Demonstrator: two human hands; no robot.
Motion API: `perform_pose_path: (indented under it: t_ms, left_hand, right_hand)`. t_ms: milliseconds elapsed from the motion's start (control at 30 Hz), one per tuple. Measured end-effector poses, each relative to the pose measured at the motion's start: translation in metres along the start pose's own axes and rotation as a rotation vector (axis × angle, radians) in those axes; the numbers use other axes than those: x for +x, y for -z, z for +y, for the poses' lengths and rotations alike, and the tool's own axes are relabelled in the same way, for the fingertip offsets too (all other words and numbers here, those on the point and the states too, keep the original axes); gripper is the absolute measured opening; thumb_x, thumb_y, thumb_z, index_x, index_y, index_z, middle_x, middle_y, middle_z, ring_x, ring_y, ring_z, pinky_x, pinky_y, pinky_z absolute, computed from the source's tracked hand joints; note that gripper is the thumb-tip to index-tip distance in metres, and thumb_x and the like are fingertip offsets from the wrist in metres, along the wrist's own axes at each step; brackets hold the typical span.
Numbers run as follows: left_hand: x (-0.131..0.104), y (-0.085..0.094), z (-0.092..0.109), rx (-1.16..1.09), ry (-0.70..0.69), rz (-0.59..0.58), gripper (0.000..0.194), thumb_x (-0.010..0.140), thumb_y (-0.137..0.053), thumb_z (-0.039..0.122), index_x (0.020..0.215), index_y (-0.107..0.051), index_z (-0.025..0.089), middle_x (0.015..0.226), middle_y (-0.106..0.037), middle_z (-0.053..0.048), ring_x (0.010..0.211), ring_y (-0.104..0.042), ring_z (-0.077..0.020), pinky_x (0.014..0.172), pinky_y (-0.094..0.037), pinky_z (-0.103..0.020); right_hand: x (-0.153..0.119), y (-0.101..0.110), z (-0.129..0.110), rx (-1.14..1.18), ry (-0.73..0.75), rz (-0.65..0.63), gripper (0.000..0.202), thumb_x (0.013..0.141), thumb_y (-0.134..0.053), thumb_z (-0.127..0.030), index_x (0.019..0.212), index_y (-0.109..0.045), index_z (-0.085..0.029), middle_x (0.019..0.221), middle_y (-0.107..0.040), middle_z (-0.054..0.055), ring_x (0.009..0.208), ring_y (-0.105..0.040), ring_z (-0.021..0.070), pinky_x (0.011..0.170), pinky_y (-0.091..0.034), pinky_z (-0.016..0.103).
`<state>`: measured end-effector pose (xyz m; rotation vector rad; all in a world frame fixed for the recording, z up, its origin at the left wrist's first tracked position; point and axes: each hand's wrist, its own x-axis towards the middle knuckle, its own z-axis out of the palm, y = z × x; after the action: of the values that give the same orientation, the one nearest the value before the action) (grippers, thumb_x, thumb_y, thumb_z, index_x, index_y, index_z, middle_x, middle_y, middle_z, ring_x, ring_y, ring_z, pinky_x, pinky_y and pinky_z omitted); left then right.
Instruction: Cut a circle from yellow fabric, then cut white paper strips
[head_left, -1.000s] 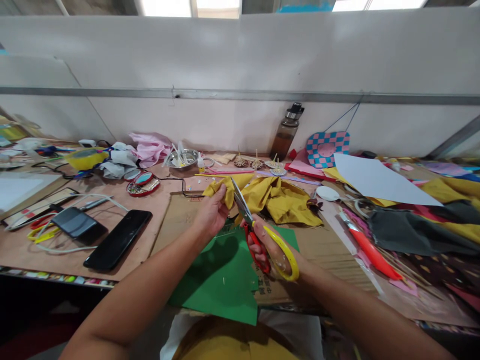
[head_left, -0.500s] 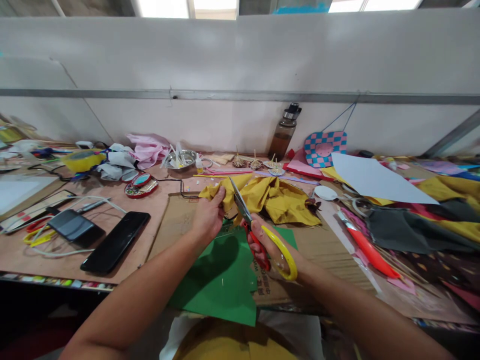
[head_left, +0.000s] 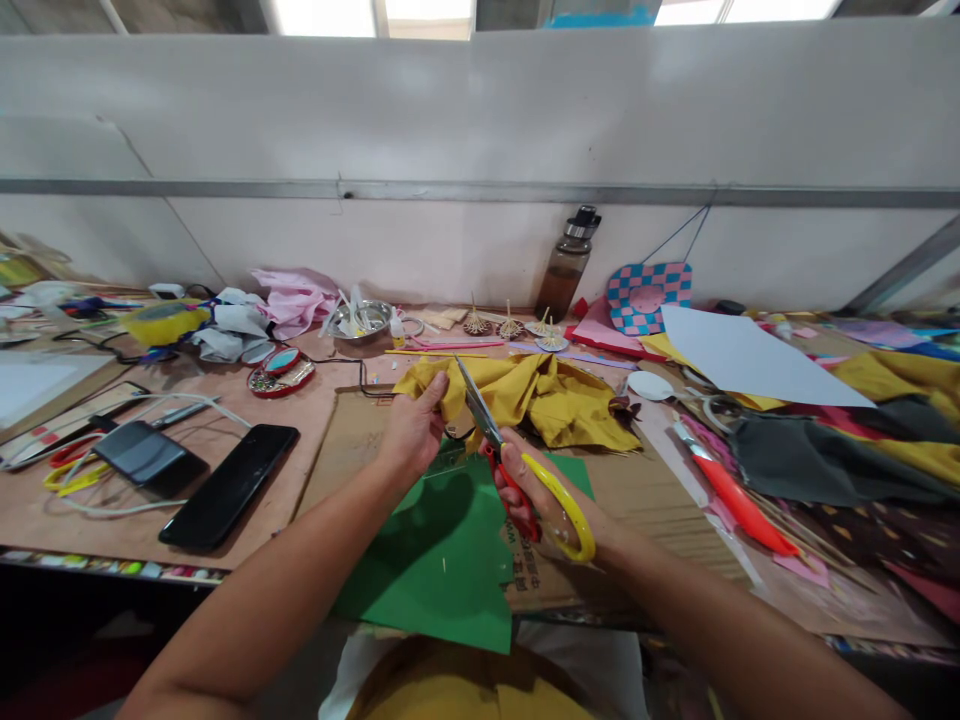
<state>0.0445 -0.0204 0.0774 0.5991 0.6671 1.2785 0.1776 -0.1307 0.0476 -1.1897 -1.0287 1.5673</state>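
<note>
My left hand point(head_left: 412, 430) pinches an edge of the crumpled yellow cloth point(head_left: 559, 400) that lies across the cardboard sheet point(head_left: 352, 440). My right hand point(head_left: 544, 490) grips scissors point(head_left: 525, 470) with one red and one yellow handle loop. The blades point up and away, right beside the cloth edge held by my left hand. Under both hands lies a green paper sheet point(head_left: 442, 560).
Two black phones point(head_left: 229, 485) and cables lie at the left. A brown bottle point(head_left: 566, 265) stands by the back wall. A metal bowl point(head_left: 364, 318), pink cloth point(head_left: 296, 292), a white sheet point(head_left: 742, 360), a red-handled tool point(head_left: 739, 505) and dark fabric point(head_left: 817, 465) crowd the table.
The yellow cloth has been pulled slightly nearer and shifted under the blades. Both hands have stayed almost in place.
</note>
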Motion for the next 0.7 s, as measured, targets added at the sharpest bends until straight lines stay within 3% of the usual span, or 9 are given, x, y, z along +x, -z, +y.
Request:
perform_pose_path:
  t_ms: [267,467,700]
  left_hand:
    - [0.004,0.008,-0.004,0.023,0.015,-0.011,0.014,0.083,-0.074,0.007,0.093,-0.07,0.014,0.084,-0.077,-0.001,0.065,-0.072,-0.0101,0.063,-0.057,-0.017]
    - [0.004,0.008,-0.005,0.021,0.017,-0.007,0.011,0.085,-0.071,0.006,0.092,-0.07,0.014,0.082,-0.078,0.0,0.063,-0.071,-0.0082,0.059,-0.057,-0.014]
    - [0.007,0.012,-0.008,0.013,0.015,-0.012,0.02,0.08,-0.077,0.009,0.098,-0.07,0.016,0.088,-0.079,-0.002,0.076,-0.075,-0.013,0.072,-0.061,-0.02]
  right_hand:
    - [0.003,0.0,0.001,0.016,0.038,-0.004,0.06,0.077,-0.062,-0.082,0.095,-0.052,-0.026,0.069,-0.037,-0.007,0.051,-0.029,0.0061,0.039,-0.023,0.014]
    - [0.003,0.0,0.001,0.029,0.017,-0.001,0.061,0.077,-0.06,-0.083,0.094,-0.049,-0.026,0.069,-0.037,-0.007,0.049,-0.028,0.0057,0.04,-0.02,0.015]
    - [0.004,0.0,0.0,-0.002,0.009,-0.011,0.065,0.075,-0.059,-0.086,0.094,-0.047,-0.025,0.068,-0.035,-0.009,0.048,-0.027,0.0047,0.04,-0.018,0.014]
